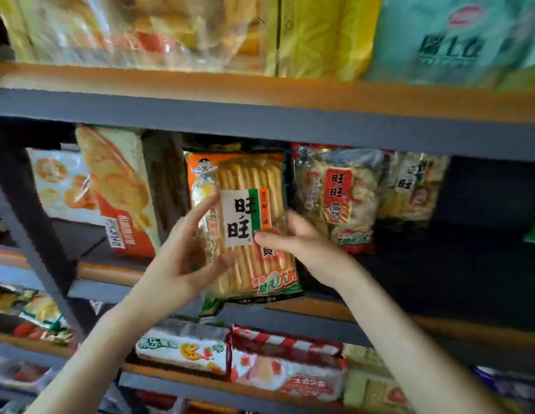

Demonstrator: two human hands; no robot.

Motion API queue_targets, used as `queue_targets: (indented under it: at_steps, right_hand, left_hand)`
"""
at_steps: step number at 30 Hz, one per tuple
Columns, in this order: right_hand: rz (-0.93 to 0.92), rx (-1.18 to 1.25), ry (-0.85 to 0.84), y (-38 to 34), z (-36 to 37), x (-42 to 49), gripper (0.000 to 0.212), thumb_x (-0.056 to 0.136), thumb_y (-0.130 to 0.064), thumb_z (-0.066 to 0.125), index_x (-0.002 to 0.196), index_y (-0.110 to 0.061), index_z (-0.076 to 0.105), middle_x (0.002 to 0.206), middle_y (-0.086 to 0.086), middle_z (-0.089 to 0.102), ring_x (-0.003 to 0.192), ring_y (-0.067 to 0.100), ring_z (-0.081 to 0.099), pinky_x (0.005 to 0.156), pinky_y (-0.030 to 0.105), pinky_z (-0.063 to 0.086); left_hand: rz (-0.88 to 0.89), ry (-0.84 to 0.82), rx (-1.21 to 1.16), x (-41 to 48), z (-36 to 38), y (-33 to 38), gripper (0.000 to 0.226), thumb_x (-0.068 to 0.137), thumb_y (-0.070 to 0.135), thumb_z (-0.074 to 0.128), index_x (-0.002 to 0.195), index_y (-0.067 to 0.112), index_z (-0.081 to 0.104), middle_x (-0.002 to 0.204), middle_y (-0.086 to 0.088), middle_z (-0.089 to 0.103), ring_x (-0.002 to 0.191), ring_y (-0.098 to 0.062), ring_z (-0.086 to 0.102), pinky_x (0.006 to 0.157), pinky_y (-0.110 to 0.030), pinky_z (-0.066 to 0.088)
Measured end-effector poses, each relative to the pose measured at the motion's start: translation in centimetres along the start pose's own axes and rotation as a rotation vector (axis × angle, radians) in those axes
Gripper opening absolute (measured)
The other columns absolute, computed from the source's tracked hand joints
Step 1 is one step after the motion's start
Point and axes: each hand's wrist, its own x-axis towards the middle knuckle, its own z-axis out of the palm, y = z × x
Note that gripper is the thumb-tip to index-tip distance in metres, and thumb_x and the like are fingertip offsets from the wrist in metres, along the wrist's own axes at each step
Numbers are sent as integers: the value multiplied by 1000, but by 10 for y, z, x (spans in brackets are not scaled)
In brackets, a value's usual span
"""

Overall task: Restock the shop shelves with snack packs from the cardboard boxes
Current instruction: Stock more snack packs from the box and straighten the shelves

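A shop: tiered grey-edged shelves (260,115) crowded with rows of packaged snack packs (335,198).

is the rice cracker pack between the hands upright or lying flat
Upright: the rice cracker pack stands on end at the shelf front, label facing out, right hand gripping it.

One left hand (182,258), one right hand (302,243), one orange cracker pack (251,180), seemingly two red packs (337,198).

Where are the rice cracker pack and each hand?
rice cracker pack (240,218): head view, on its white label.
left hand (182,259): head view, middle of hand.
right hand (305,246): head view, middle of hand.
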Motion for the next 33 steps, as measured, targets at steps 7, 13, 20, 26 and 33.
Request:
queue_targets:
  at_steps: [7,13,20,26,33]
  right_hand:
    - [-6,68,338,12,-76,-66,53,73,-22,77,122,-23,56,112,-6,69,104,12,66,95,38,49]
    - [-58,205,578,23,-151,-109,35,80,-10,69,112,-20,59,106,1,70,96,20,69,77,36,55]
    - [-77,90,814,52,-246,-92,33,90,-12,65,117,-18,47,115,0,65,97,14,67,78,38,56]
    - [-98,-46,722,65,-285,-65,38,92,-11,61,124,-18,42,115,-3,63,101,13,64,88,43,54]
    - [-48,-415,705,84,-287,-19,76,79,-23,76,134,-19,25,138,5,36,130,21,33,109,45,33]
  left_hand:
    - [132,-240,-10,51,90,12,85,75,64,65,145,53,19,143,2,47,127,-27,51,101,-56,43]
    - [227,-181,191,74,167,47,83,85,43,64,149,47,11,135,7,38,119,-13,50,106,-30,39]
    - [265,-81,690,114,240,53,76,90,41,60,152,23,20,144,-17,29,130,-34,31,108,-43,33]
    - [170,-76,928,131,268,58,65,94,42,51,149,19,25,158,-11,9,144,-32,9,115,-45,19]
    - [209,-80,1001,140,291,54,64,94,30,50,150,9,25,156,-17,19,145,-32,11,118,-41,1]
